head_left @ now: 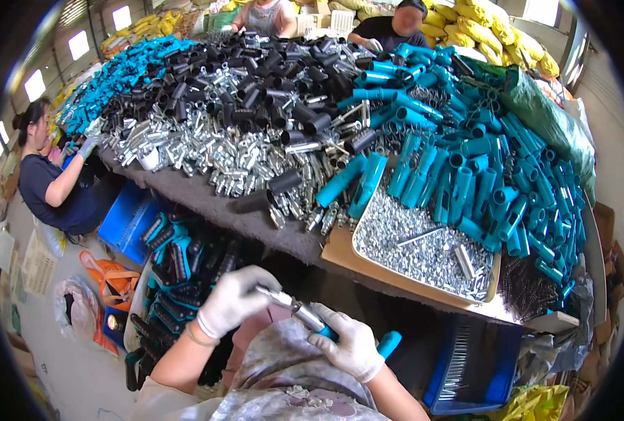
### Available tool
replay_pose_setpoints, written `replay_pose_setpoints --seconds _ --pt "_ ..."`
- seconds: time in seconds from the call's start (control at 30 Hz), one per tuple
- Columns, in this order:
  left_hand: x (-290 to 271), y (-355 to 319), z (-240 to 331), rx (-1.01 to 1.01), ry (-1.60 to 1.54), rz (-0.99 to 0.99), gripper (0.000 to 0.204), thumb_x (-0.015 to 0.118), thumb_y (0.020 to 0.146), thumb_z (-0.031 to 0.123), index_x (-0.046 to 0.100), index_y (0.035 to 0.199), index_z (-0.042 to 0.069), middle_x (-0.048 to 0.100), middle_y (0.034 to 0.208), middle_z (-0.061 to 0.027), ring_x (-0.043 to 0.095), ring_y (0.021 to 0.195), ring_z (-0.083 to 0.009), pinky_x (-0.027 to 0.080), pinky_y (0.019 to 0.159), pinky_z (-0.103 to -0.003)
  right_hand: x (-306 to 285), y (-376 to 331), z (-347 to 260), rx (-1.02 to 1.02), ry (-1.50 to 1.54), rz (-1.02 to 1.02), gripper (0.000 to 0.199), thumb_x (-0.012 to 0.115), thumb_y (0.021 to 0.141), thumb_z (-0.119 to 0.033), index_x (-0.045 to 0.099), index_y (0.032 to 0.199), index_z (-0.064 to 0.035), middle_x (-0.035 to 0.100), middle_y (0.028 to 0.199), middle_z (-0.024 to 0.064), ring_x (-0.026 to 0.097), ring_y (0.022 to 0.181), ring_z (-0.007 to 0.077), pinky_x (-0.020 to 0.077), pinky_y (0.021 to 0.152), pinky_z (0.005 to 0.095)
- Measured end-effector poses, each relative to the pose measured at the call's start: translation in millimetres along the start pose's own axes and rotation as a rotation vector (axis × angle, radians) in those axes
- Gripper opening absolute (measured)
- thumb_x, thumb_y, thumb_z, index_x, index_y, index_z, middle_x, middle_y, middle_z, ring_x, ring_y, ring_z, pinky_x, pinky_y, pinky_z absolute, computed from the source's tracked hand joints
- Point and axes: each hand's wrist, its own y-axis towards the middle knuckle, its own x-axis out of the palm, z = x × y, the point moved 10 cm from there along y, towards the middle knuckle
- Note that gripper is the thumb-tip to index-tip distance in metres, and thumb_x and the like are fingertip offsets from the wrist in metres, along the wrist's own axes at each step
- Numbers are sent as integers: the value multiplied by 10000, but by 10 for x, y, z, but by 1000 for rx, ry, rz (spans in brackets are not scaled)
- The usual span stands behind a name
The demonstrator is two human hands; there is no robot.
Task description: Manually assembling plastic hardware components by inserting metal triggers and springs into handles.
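Both of my hands wear white gloves and meet in front of my lap. My left hand (238,302) is closed round a small silver metal fitting (278,297). The fitting's end meets, or nearly meets, the shiny end of a teal tube (308,318); whether the two are joined I cannot tell. My right hand (349,344) grips that tube, and its teal far end sticks out past the wrist side. Just beyond my hands, a shallow tray (424,247) on the table holds many tiny silver parts, with a thin rod and a silver cylinder on top.
The table bears heaps of silver fittings (235,158), black sleeves (284,112) and teal tubes (459,175). Dark springs (529,284) lie at its right edge. Below stand a blue crate (470,372) and a pile of black-and-teal pieces (179,259). A co-worker (52,168) sits left; two more are behind the table.
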Motion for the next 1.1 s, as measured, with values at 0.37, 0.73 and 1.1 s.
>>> replay_pose_setpoints --seconds 0.37,0.73,1.1 --pt "649 -143 37 30 129 -127 121 675 887 102 686 979 24 711 924 -119 713 846 -245 552 776 -338 -159 -360 -44 -75 -489 110 530 739 802 -340 642 1299 -182 604 797 100 633 646 304 519 578 435" --pt "825 -333 660 590 334 -260 264 738 822 153 693 1067 64 678 1059 -70 654 942 -287 535 879 -387 -20 -466 250 21 242 -111 515 699 868 -432 660 1210 -49 729 963 170 715 826 315 558 738 378" --pt "598 -305 239 238 255 -122 183 667 850 84 718 1019 38 712 1038 -116 695 981 -293 545 874 -367 -160 -419 147 3 -34 -45 464 644 864 -414 691 1168 -67 712 1007 203 693 897 383 558 784 428"
